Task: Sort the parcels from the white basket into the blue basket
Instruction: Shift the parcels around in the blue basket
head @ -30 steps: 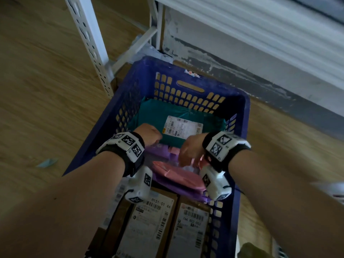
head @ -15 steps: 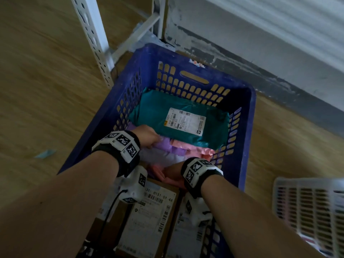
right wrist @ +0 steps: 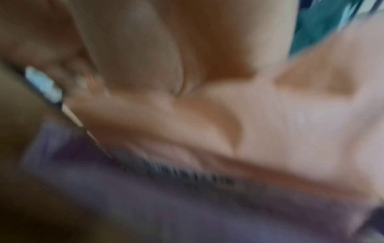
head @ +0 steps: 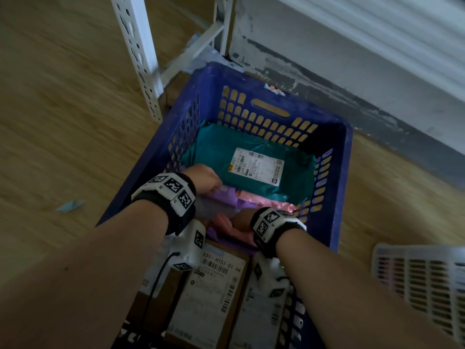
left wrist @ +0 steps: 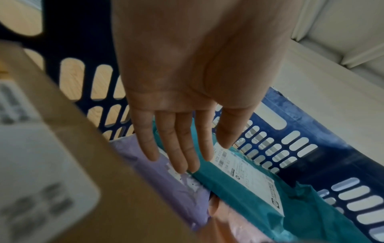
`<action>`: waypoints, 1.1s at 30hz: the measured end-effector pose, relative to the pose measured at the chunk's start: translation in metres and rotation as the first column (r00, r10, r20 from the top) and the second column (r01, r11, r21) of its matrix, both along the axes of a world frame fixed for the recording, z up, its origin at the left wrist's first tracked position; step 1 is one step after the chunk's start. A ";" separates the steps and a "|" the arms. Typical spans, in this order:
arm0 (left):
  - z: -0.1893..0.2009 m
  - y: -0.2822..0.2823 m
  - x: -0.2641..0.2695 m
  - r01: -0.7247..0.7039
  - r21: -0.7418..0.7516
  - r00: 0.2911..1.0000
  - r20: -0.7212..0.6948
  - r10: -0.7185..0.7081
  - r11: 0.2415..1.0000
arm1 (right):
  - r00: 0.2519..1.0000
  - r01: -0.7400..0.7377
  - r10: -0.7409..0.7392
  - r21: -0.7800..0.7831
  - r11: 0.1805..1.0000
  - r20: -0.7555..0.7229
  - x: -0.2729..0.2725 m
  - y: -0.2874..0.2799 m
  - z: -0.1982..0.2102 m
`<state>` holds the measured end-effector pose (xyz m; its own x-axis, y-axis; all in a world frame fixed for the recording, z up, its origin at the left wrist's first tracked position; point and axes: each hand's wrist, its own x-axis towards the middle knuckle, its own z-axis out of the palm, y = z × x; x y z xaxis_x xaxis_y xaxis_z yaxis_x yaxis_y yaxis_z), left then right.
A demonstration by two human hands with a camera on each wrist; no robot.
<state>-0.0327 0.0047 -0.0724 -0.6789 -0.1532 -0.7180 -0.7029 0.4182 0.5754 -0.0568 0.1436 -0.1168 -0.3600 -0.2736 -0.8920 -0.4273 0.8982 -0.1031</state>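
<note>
Starting at your left, your left hand point(left wrist: 187, 92) is flat, fingers straight and together, its tips over the seam where the purple bag point(left wrist: 166, 185) meets the green bag point(head: 247, 165); whether they press down is hard to tell. The blue basket point(head: 334, 187) already holds several parcels: those two bags, a pink bag point(head: 266, 206) and brown boxes point(head: 216, 290) nearest you, so the sorting looks well along. Your right hand point(head: 240, 220) is down among the pink and purple bags, and I cannot tell whether it grips anything, because its wrist view is smeared with blur. Far right, the white basket point(head: 422, 275) is cut off by the frame edge, so how many parcels remain inside is hidden.
</note>
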 end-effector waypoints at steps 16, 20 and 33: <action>-0.006 -0.003 -0.027 -0.168 0.051 0.985 -0.014 0.169 0.984 | 0.876 0.128 -0.161 -0.103 0.986 -0.454 -0.128 -0.004 0.047; -0.023 -0.005 -0.031 -0.135 0.008 0.988 0.081 0.134 0.991 | 0.895 0.152 -0.159 -0.049 0.987 -0.416 -0.135 -0.003 0.033; -0.016 0.034 -0.014 0.653 0.092 0.693 0.329 -0.642 0.752 | 0.920 0.081 -0.107 -0.082 0.993 -0.377 -0.130 0.005 0.012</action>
<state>-0.0463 0.0391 -0.0889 -0.3503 0.2115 -0.9124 -0.3903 0.8526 0.3475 -0.1868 0.1484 -0.1043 -0.6951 -0.2735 -0.6648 -0.3596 0.9331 -0.0078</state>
